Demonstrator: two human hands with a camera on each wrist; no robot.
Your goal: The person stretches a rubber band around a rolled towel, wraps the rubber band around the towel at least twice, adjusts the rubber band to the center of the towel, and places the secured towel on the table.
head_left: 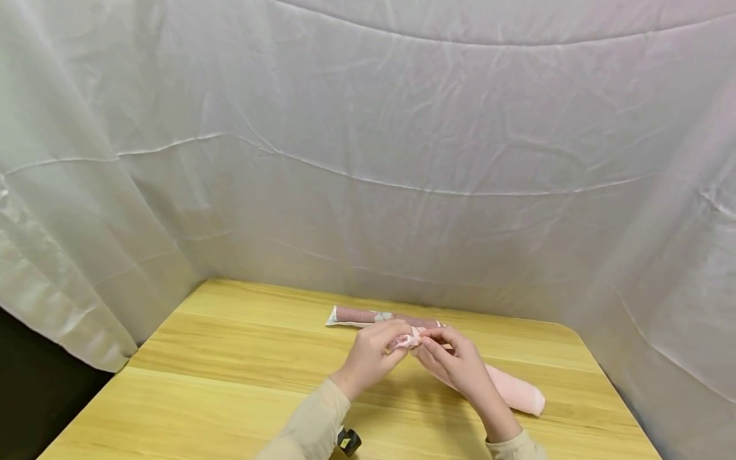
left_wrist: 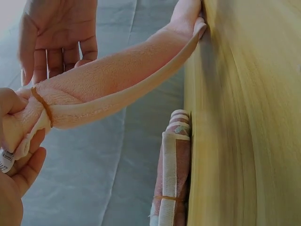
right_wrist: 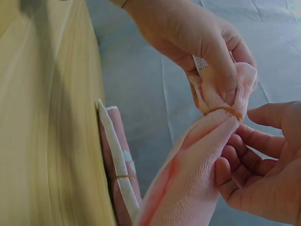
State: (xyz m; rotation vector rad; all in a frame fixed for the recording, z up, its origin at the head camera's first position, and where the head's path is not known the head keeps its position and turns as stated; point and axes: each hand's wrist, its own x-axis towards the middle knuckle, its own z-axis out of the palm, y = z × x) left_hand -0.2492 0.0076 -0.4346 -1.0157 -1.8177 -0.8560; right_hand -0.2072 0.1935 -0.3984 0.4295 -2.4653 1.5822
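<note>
A rolled pink towel (head_left: 517,391) slants up off the table, its far end low at the right. My left hand (head_left: 370,354) grips its bunched near end, thumb pressed on the cloth, beside a white printed tag (left_wrist: 6,161). Just past those fingers, a brown rubber band (right_wrist: 225,111) circles the towel and cinches it. My right hand (right_wrist: 268,174) is at the band, fingers loosely bent against the towel's side and thumb apart from them. In the left wrist view its fingers hang behind the roll.
A second rolled towel (head_left: 353,315), dusky pink with white edging, lies near the table's back edge with its own rubber band (right_wrist: 123,176). Pale curtains (head_left: 368,160) enclose the wooden table (head_left: 230,345). A small black object (head_left: 349,442) shows by the left sleeve.
</note>
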